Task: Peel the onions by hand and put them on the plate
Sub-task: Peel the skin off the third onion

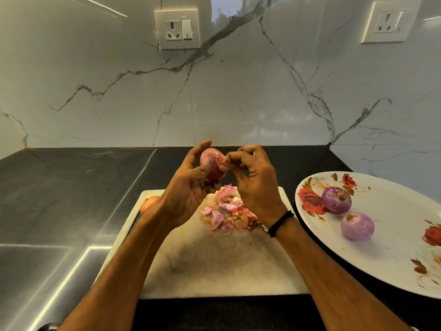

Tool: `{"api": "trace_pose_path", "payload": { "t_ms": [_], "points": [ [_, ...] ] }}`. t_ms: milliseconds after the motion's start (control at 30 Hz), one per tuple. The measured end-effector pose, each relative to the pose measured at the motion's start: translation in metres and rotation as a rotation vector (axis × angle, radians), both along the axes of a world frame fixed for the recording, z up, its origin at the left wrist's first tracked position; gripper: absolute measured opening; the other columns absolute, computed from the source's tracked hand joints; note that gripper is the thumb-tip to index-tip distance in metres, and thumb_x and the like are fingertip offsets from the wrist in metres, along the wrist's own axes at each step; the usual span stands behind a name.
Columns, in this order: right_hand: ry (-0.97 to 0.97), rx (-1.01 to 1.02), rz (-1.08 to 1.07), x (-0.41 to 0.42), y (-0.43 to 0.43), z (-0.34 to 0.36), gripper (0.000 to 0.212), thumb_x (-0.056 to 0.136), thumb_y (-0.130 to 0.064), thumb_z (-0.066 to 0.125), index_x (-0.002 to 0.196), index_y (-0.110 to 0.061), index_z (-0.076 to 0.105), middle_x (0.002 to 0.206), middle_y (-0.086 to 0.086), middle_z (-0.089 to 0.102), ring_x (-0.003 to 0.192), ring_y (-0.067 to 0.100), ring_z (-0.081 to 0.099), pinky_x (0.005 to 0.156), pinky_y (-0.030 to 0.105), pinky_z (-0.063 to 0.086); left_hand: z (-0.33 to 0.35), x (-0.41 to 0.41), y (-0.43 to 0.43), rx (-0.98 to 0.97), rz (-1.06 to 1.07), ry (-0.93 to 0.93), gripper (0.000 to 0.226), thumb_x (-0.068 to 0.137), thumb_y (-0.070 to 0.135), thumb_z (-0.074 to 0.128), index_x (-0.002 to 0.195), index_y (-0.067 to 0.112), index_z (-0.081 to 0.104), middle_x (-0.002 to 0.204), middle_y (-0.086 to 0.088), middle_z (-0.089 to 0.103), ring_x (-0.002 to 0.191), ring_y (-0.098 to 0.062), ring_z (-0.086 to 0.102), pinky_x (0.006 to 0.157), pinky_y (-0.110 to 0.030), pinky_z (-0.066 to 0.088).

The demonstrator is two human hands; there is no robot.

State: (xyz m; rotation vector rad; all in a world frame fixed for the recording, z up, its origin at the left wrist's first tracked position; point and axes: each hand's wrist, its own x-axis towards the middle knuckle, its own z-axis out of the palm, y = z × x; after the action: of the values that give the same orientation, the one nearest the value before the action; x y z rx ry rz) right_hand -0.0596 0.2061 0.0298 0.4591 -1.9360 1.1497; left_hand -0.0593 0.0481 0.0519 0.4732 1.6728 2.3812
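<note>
- Marble wall (238,91) at the back, grey veins. It carries two sockets, one top centre (177,28) and one top right (389,21).
- Dark glossy surface (59,187) runs up to the wall.
- White cutting board (214,263) lies centre on the surface, stained in the middle.
- Rose-print plate (393,247) sits on the surface just right of the board, partly cut off by the frame edge.
- Left hand (188,187): raised over the far end of the board, grip curled round the held onion (213,163), thumb across its front, fingers behind.
- Right hand (253,180): same height, grip closed to a fingertip pinch on a bit of skin (225,161) at the held onion's right side. Other fingers curled in.
- Peel pile (226,211): pink and tan scraps on the board, under the hands.
- Two peeled onions on the plate's left part, near each other but apart: far one (336,199), near one (357,226).
- One unpeeled onion (148,202) at the board's far left corner, half hidden by the left wrist.
- Black band (280,223) on the right wrist.
</note>
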Motion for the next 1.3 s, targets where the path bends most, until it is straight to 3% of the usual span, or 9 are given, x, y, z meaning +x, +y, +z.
{"api": "trace_pose_path", "payload": {
  "t_ms": [67,167,333,467,633,867,967,1167,1300],
  "points": [
    [0.005,0.016,-0.006,0.000,-0.001,0.000,0.013,0.088,-0.007,0.069,0.100,-0.003,0.071,0.101,0.000,0.053,0.092,0.008,0.057,0.083,0.007,0.049,0.001,0.001,0.000,-0.041,0.013,-0.002,0.047,0.089,0.028,0.065,0.133,0.020,0.053,0.131,-0.018,0.053,0.089,-0.022,0.063,0.070,-0.029,0.053],
    [-0.009,0.027,0.008,0.001,-0.003,0.000,0.010,0.089,0.000,0.067,0.100,0.000,0.069,0.101,0.000,0.052,0.095,-0.007,0.055,0.083,0.002,0.044,0.001,0.001,0.002,-0.038,0.031,-0.125,0.046,0.094,0.046,0.047,0.127,0.015,0.055,0.118,-0.020,0.060,0.083,-0.019,0.063,0.074,-0.029,0.050],
    [-0.017,0.003,0.020,0.002,-0.002,0.001,0.007,0.092,-0.004,0.062,0.099,-0.001,0.065,0.099,0.004,0.059,0.089,0.010,0.058,0.084,0.007,0.048,-0.001,-0.003,0.006,-0.032,0.062,-0.211,0.066,0.081,0.064,0.048,0.123,0.015,0.058,0.102,-0.016,0.066,0.081,-0.021,0.060,0.080,-0.030,0.051],
    [-0.063,-0.059,0.018,0.001,0.000,0.000,0.007,0.094,-0.005,0.060,0.101,-0.005,0.064,0.097,0.008,0.066,0.090,0.020,0.064,0.083,0.015,0.054,-0.002,-0.004,0.006,-0.017,0.073,-0.227,0.075,0.079,0.066,0.049,0.132,0.013,0.055,0.106,-0.017,0.066,0.078,-0.020,0.063,0.076,-0.028,0.056],
    [-0.152,-0.185,0.041,0.004,0.003,0.004,0.008,0.096,-0.007,0.060,0.098,-0.015,0.059,0.085,-0.007,0.064,0.077,0.006,0.065,0.069,0.013,0.054,0.000,-0.004,0.005,0.043,0.072,-0.272,0.062,0.094,0.064,0.044,0.126,0.013,0.059,0.103,-0.016,0.066,0.071,-0.017,0.059,0.061,-0.021,0.056],
    [-0.142,-0.211,-0.060,0.006,0.008,0.006,0.012,0.092,-0.010,0.066,0.098,-0.019,0.060,0.087,-0.017,0.062,0.085,-0.004,0.065,0.072,0.008,0.051,0.000,-0.006,0.005,0.025,0.105,-0.292,0.062,0.093,0.063,0.048,0.132,0.015,0.055,0.121,-0.019,0.066,0.073,-0.018,0.062,0.072,-0.025,0.056],
    [-0.107,-0.235,-0.115,0.006,0.009,0.006,0.011,0.092,-0.009,0.066,0.097,-0.018,0.061,0.085,-0.014,0.064,0.083,-0.001,0.066,0.071,0.008,0.051,0.000,-0.005,0.005,0.033,0.108,-0.271,0.057,0.097,0.058,0.046,0.132,0.014,0.055,0.128,-0.018,0.065,0.077,-0.020,0.061,0.072,-0.026,0.053],
    [-0.077,-0.346,-0.247,0.011,0.011,0.012,0.005,0.095,-0.013,0.064,0.094,-0.017,0.060,0.078,-0.017,0.062,0.075,-0.010,0.062,0.066,0.007,0.050,0.001,-0.004,0.002,0.059,0.120,-0.249,0.050,0.101,0.051,0.040,0.126,0.010,0.054,0.092,-0.011,0.066,0.062,-0.015,0.061,0.054,-0.020,0.048],
    [-0.110,-0.312,-0.288,0.014,0.016,0.012,0.010,0.094,-0.020,0.064,0.085,-0.016,0.066,0.070,-0.010,0.066,0.070,0.003,0.065,0.062,0.016,0.054,0.002,-0.004,-0.001,0.035,0.110,-0.225,0.058,0.100,0.057,0.039,0.128,0.009,0.055,0.083,-0.011,0.064,0.057,-0.013,0.056,0.053,-0.020,0.046]
  ]
}}
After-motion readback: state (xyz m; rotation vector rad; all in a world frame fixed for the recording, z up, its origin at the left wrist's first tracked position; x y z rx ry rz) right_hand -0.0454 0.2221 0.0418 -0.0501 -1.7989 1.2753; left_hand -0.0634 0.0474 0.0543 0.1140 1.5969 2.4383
